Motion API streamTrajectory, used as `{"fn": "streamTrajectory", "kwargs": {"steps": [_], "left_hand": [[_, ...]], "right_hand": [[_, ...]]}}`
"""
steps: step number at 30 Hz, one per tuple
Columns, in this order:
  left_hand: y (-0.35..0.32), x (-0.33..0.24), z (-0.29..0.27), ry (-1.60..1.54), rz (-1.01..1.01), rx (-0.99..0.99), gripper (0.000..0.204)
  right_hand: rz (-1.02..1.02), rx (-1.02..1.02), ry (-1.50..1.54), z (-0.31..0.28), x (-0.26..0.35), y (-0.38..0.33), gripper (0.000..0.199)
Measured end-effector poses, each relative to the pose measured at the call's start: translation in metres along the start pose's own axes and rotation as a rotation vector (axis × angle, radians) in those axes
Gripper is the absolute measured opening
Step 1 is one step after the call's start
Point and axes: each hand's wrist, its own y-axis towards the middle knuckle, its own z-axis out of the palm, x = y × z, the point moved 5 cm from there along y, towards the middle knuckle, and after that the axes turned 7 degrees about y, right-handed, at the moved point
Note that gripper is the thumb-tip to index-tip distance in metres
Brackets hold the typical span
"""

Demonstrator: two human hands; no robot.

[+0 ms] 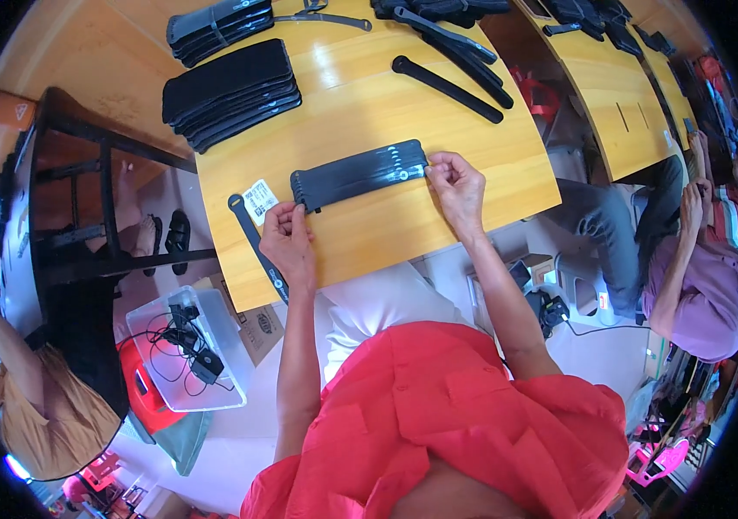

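A fanned stack of flat black straps [359, 176] lies across the wooden table in front of me. My left hand [288, 246] pinches the stack's left end, where slotted strap tips overlap in a row. At the other end, the fingertips of my right hand [460, 190] are closed on the right edge. Just beyond my left hand is a white printed label [259, 201]. A single black strap [258, 249] with a slotted end lies to the left of that hand, reaching the table's near edge.
Thick piles of black straps [231, 97] stand at the table's [343, 259] far left. Loose straps [449, 89] lie at the far right. On the floor, a clear plastic bin [235, 363] holds black cables and adapters. Other people sit at both sides, one in a purple shirt [702, 298].
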Motion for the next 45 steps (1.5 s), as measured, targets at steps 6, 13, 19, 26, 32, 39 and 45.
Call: {"fn": "streamTrajectory", "kwargs": {"steps": [6, 13, 19, 26, 32, 39, 45], "left_hand": [[0.0, -0.002, 0.001, 0.014, -0.004, -0.004, 0.008], [-0.001, -0.003, 0.001, 0.007, -0.005, -0.007, 0.008], [-0.002, -0.004, 0.001, 0.021, -0.006, -0.005, 0.009], [-0.001, -0.002, 0.002, 0.008, -0.012, -0.008, 0.009], [-0.001, -0.004, 0.002, 0.029, 0.005, -0.007, 0.009], [-0.002, -0.006, 0.001, 0.135, 0.012, 0.003, 0.011], [-0.002, -0.008, -0.001, 0.12, 0.058, -0.034, 0.009]], "right_hand": [[-0.007, -0.001, 0.008, -0.001, -0.002, 0.001, 0.012], [-0.014, 0.0, -0.025, 0.0, 0.003, 0.001, 0.012], [-0.024, -0.013, -0.099, -0.002, 0.003, 0.0, 0.013], [-0.064, -0.014, -0.119, -0.001, 0.004, 0.0, 0.012], [-0.085, -0.023, -0.152, 0.0, 0.006, 0.0, 0.012], [-0.153, -0.014, -0.247, 0.001, 0.016, -0.002, 0.01], [-0.194, -0.004, -0.286, 0.005, 0.025, -0.005, 0.009]]}}
